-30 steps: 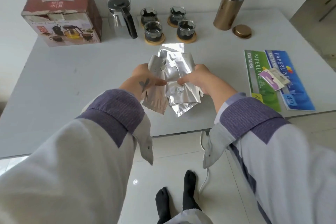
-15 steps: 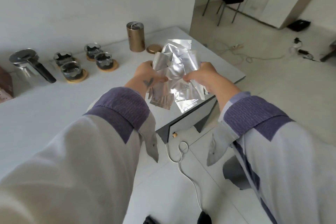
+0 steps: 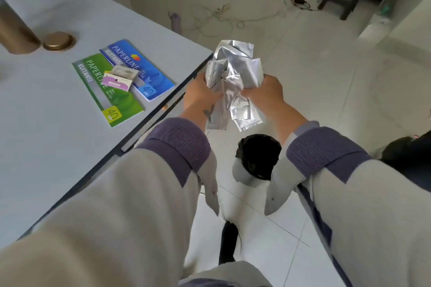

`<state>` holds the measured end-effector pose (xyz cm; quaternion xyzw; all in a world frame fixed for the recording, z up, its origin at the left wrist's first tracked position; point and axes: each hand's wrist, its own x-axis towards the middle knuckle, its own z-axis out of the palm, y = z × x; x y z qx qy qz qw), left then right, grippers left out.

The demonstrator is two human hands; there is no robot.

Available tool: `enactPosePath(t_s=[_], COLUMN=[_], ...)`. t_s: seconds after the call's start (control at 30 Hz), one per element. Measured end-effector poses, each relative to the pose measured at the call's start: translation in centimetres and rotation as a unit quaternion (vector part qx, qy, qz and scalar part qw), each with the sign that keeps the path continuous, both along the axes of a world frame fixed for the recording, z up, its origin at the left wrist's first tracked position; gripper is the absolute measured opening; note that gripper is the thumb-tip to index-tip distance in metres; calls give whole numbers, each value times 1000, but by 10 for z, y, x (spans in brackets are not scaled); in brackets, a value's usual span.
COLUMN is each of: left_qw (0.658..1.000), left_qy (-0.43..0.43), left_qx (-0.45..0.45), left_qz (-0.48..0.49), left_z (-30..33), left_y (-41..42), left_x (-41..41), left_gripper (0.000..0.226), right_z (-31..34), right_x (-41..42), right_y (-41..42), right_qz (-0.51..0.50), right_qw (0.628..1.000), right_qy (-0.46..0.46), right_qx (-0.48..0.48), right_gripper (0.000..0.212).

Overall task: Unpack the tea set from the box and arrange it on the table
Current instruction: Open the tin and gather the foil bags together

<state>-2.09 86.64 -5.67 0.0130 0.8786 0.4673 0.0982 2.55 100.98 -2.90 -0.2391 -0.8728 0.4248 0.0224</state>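
Observation:
A crumpled bundle of silver foil packets (image 3: 233, 79) is gripped from both sides by my left hand (image 3: 201, 94) and my right hand (image 3: 264, 93). The bundle is held past the right edge of the grey table (image 3: 46, 147), over the tiled floor. Right below it stands a small bin lined with a black bag (image 3: 256, 158), its mouth open. The tea box, the glass pot and the cups are out of view.
On the table lie a green and a blue paper booklet (image 3: 109, 91) with small cards on top. A gold canister (image 3: 14, 30) and its gold lid (image 3: 57, 41) stand at the far left. Cables (image 3: 221, 18) and furniture legs lie across the floor beyond.
I have turned to the right, away from the table. The foil bundle has travelled with both hands from above the tabletop to above the floor bin. The tea set has left the view.

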Motion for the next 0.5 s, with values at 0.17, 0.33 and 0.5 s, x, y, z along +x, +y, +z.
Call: enactPosePath(t_s=[0.17,0.33,0.5], left_qw=[1000,999,996], left_qy=[-20,-23,-49], left_qx=[-2,37,81], left_qz=[-13,-9,-3], left_z=[-59,-129,-218], left_y=[74,140,192], left_x=[4,2,-4], left_gripper=[34,32,33], right_z=[-65,-144,-243], right_x=[8,8,7], right_y=[65,121,157], right_qz=[-59,-128,-206], right_qw=[998,992,977], right_qy=[-3,12,63], right_qx=[0,6,13], right_gripper=[34,35,26])
